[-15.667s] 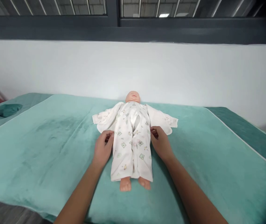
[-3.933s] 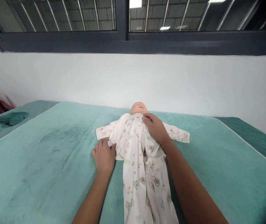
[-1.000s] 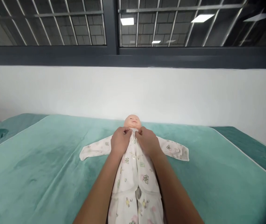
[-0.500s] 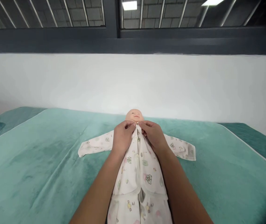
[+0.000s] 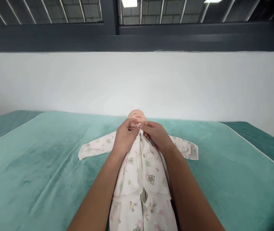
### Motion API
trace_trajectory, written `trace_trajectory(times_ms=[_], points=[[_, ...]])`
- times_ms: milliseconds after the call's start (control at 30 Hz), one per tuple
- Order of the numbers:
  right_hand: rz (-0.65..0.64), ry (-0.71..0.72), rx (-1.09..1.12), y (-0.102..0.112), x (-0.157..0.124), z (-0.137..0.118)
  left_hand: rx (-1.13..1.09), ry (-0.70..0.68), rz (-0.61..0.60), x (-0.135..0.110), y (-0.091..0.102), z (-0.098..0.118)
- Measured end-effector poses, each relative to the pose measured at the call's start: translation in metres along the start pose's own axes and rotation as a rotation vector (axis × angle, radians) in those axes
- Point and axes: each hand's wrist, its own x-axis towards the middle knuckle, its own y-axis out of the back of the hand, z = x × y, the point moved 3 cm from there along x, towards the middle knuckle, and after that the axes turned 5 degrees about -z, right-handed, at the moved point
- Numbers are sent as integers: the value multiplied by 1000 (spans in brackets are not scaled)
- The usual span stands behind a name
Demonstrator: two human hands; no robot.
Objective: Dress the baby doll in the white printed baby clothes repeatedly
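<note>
A baby doll [image 5: 137, 114] lies on its back, head toward the wall, in a white printed jacket [image 5: 148, 163] and matching trousers [image 5: 137, 213]. Both sleeves stretch out sideways. At the neck, my left hand [image 5: 127, 133] pinches one front edge of the jacket just under the doll's chin. Opposite it, my right hand [image 5: 156, 133] pinches the other edge, the fingertips of both hands almost meeting. Small buttons run down the front, which parts slightly at the hem. What lies between my fingertips is too small to make out.
A green plush cover [image 5: 47, 166] spreads under the doll, with darker green fabric [image 5: 254, 134] at the right side. Behind rises a white wall [image 5: 137, 80], topped by a dark window frame [image 5: 79, 38] with metal bars. Something red shows at the far left edge.
My left fingers have shifted over the collar and spread a little, while my right fingers curl closer to it. The whole view has moved slightly, so everything sits a little higher and further left.
</note>
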Motion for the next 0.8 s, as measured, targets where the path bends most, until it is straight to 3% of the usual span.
trace_trajectory(times_ms=[167,300,467,633,700,800], points=[[-48,-6,-95,1,-6,-7,-9,-23,-43,-1,1,1],[-26,-1,-297,-4,-8,-11,-181,56,-56,-1,0,-2],[45,48,-557,-14,-8,-15,-220,132,-20,0,0,-4],[-13,65,-617,-20,-21,-17,-343,182,-44,0,3,-5],[1,61,-658,-22,-30,-20,-284,176,-54,-1,3,-6],[80,84,-740,-27,-46,-24,10,88,43,-2,3,-5]])
